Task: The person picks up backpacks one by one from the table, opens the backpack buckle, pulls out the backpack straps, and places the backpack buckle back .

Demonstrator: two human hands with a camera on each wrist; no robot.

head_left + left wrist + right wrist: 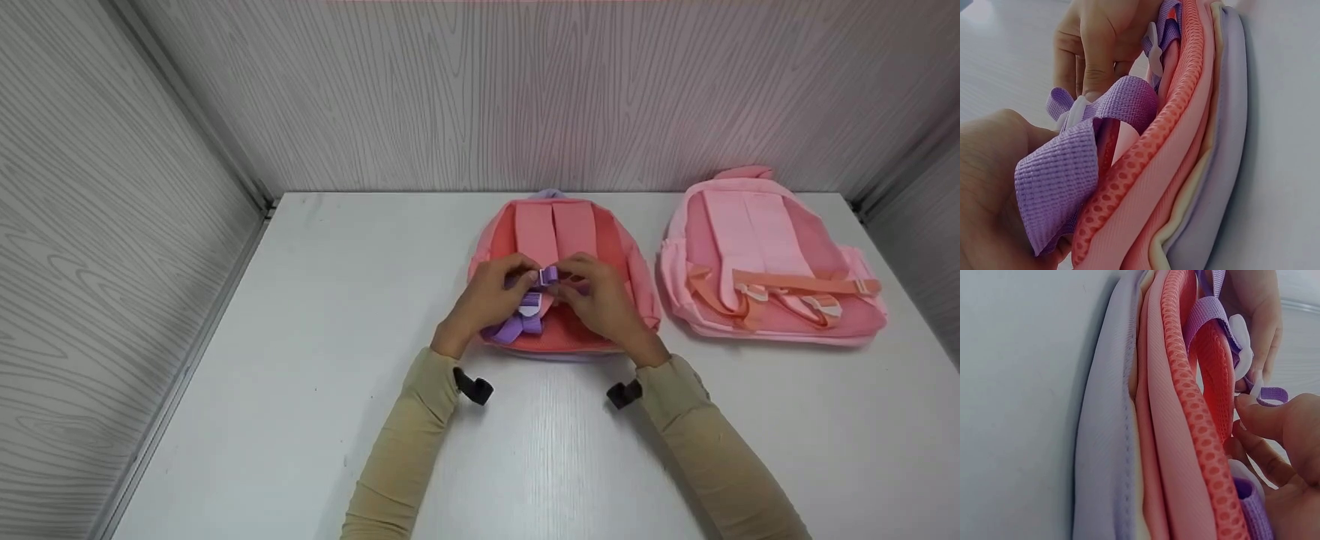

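A coral-red backpack (pixel 574 229) lies back side up, with its shoulder straps and mesh panel showing. Over its lower middle, a white buckle (pixel 543 277) sits on a purple webbing strap (pixel 1061 180), which bends into loops. My left hand (pixel 495 294) pinches the strap at the buckle's left side. From the right, my right hand (pixel 600 300) holds the strap's short looped end by the buckle, thumb and fingertips together. Below the left fingers hangs another white buckle (pixel 529 304) on purple webbing. The fingers partly hide the held buckle.
To the right lies a pink backpack (pixel 757 225), also back side up, with orange straps (pixel 795 282) and white buckles across it. Both bags rest on a white table (pixel 360 300). Grey wood-grain panels (pixel 450 97) stand behind and at the sides.
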